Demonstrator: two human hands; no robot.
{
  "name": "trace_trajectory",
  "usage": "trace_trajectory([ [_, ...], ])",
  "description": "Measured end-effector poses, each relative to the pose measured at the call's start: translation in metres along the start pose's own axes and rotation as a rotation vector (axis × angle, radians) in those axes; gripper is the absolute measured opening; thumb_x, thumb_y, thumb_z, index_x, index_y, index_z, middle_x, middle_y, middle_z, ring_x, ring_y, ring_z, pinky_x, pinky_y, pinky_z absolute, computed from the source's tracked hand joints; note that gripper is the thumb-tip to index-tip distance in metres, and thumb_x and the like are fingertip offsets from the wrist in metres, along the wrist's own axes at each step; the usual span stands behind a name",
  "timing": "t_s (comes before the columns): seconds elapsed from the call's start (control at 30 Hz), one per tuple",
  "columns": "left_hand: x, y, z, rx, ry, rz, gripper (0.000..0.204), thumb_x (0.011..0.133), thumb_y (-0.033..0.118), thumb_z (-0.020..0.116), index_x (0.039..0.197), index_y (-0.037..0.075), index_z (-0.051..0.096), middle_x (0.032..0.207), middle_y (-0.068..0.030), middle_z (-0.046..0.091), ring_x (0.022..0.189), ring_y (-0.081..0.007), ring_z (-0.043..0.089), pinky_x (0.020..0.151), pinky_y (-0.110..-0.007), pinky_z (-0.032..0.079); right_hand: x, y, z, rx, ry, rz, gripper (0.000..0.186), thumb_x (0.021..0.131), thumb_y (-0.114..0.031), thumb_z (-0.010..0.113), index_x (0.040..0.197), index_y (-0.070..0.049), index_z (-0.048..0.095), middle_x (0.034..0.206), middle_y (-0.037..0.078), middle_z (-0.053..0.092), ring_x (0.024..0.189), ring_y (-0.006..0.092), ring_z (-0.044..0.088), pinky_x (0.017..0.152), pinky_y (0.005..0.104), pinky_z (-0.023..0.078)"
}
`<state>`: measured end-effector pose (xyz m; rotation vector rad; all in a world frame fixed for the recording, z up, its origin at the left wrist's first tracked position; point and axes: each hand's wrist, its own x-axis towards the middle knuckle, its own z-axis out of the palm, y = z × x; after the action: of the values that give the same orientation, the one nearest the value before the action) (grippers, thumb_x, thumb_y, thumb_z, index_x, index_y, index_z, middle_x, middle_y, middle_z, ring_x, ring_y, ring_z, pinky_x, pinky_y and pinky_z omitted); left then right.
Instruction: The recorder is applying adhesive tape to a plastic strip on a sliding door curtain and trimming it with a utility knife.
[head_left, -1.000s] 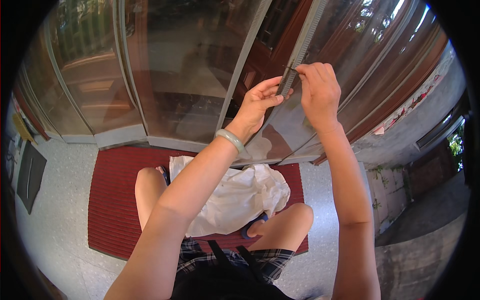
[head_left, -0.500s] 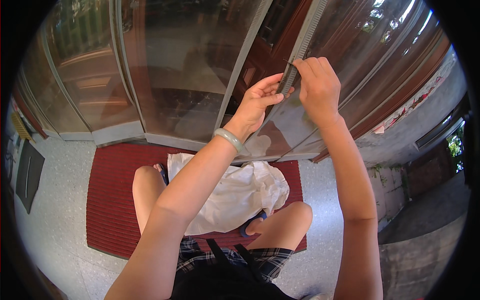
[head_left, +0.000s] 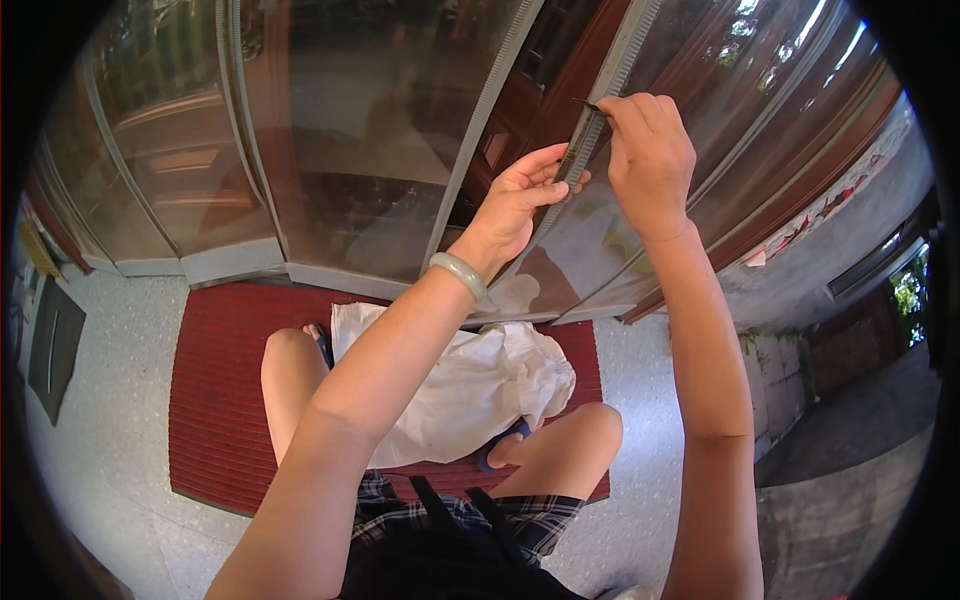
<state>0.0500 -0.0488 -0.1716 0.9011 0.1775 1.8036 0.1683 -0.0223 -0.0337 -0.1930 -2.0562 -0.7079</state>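
Observation:
In front of me hangs a clear plastic door curtain (head_left: 370, 120) with grey ribbed edge strips. My left hand (head_left: 518, 205), a pale bangle (head_left: 460, 276) on its wrist, pinches one ribbed edge strip (head_left: 575, 170) between thumb and fingers. Higher up along that strip, my right hand (head_left: 650, 165) is closed with thumb and forefinger pressed together. A thin dark pointed piece (head_left: 588, 103) sticks out leftward from its fingertips, against the strip; its kind is too small to make out. Over the mat between my legs lies a crumpled white cloth (head_left: 455, 390).
A red ribbed mat (head_left: 225, 400) lies under my feet on a speckled pale floor (head_left: 110, 440). A dark flat panel (head_left: 57, 350) is at the left. Brown wooden doors (head_left: 560, 75) stand behind the curtain, and a grey wall (head_left: 800, 275) rises at the right.
My right hand has moved slightly up and to the right along the strip, with the thin dark piece in its fingertips. My left hand keeps its hold in nearly the same place.

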Motion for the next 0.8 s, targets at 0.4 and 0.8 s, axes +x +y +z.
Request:
trace_trajectory([
  [0.4,0.002,-0.005,-0.004,-0.03,0.059,-0.001,0.048,0.085,-0.011,0.06,0.131,0.0,0.054,0.126,-0.0113,0.06,0.113,-0.0199,0.061,0.1,-0.03,0.045,-0.029,-0.016,0.009,0.007,-0.077,-0.061,0.028,0.061,0.001,0.064,0.089,-0.004,0.063,0.076,0.007,0.051,0.074,0.0248,0.053,0.064,0.0348,0.046],
  [0.8,-0.002,-0.003,0.0,-0.027,-0.008,-0.02,0.047,0.085,-0.009,0.06,0.131,0.0,0.053,0.122,-0.012,0.063,0.113,-0.0213,0.061,0.099,-0.031,0.045,-0.003,0.0,0.004,-0.02,0.058,-0.041,0.024,0.064,0.004,0.063,0.086,-0.004,0.064,0.075,0.007,0.054,0.074,0.0254,0.054,0.063,0.0357,0.047],
])
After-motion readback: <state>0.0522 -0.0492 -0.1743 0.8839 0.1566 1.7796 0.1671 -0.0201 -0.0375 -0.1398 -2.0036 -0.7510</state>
